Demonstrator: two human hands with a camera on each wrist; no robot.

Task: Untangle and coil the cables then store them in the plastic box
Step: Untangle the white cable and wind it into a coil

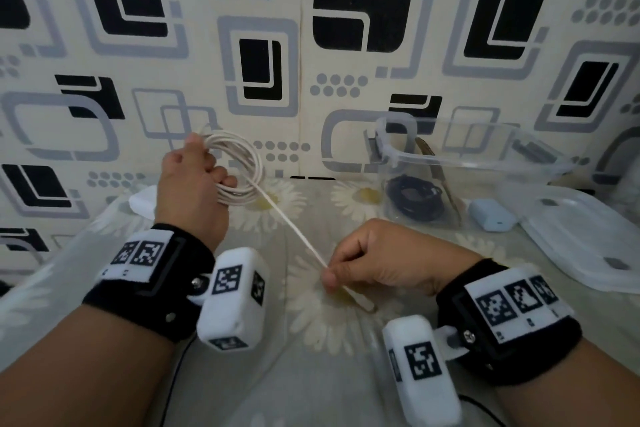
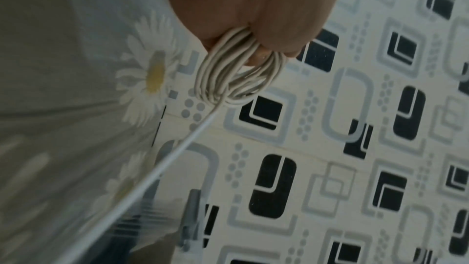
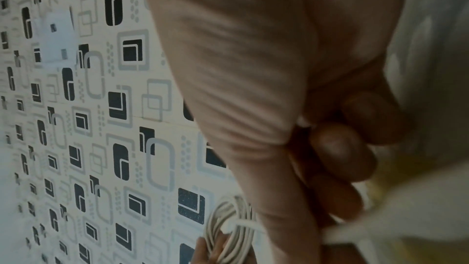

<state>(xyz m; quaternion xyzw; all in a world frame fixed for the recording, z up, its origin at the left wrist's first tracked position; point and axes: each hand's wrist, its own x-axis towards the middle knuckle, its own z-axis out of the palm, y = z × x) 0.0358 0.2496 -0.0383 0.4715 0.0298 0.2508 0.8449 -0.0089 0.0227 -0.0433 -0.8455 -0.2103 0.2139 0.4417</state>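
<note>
We are gripping the white cable (image 1: 239, 170) coil in our left hand (image 1: 194, 191), raised left of the plastic box (image 1: 467, 163); our right hand (image 1: 374, 260) is pinching its taut tail. Overpulling risks collapsing the loops.

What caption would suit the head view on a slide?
Left hand holds a coiled white cable while right hand pinches its taut tail.

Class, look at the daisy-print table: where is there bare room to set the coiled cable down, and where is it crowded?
Bare cloth lies between the left hand holding the coiled white cable and the clear plastic box, and along the near edge below both wrists. The right is crowded: box, small pale blue case and flat translucent lid. The right hand pinches the taut strand across the middle.
</note>
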